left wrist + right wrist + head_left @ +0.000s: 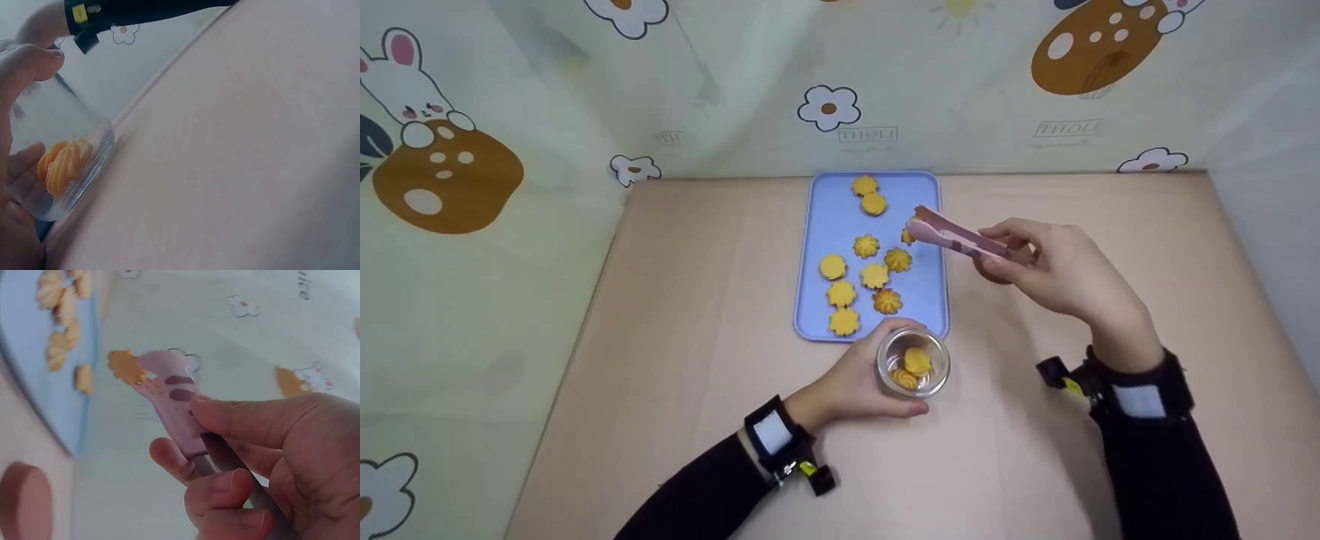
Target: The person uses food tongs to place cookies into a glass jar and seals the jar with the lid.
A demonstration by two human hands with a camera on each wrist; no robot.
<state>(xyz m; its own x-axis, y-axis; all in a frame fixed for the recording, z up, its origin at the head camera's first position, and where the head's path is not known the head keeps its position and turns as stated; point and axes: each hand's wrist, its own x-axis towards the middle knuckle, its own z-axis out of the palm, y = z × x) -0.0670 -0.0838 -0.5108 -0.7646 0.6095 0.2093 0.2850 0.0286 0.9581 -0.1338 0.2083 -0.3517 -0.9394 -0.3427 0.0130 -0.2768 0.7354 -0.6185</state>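
Note:
My left hand (846, 384) holds a clear glass jar (943, 381), its fingers around the side. Two or so yellow cookies (917, 361) lie at the jar's bottom, and their ridged sides show as piped cookies (68, 169) in the left wrist view. In my right hand (1069, 262) is a pair of pink tongs (956, 240) with darker stripes and metal arms. A flower-shaped cookie (125, 367) is pinched in the tongs' tips, above the right edge of a blue tray (821, 225). Several more cookies (866, 246) lie on that tray, some ridged side up, others flat side up.
A round brownish-pink object (25, 503) rests on the table, partly hidden below my right hand in the head view. The pale table (712, 285) meets a printed cloth backdrop (735, 97) behind the tray. Each wrist wears a strapped camera.

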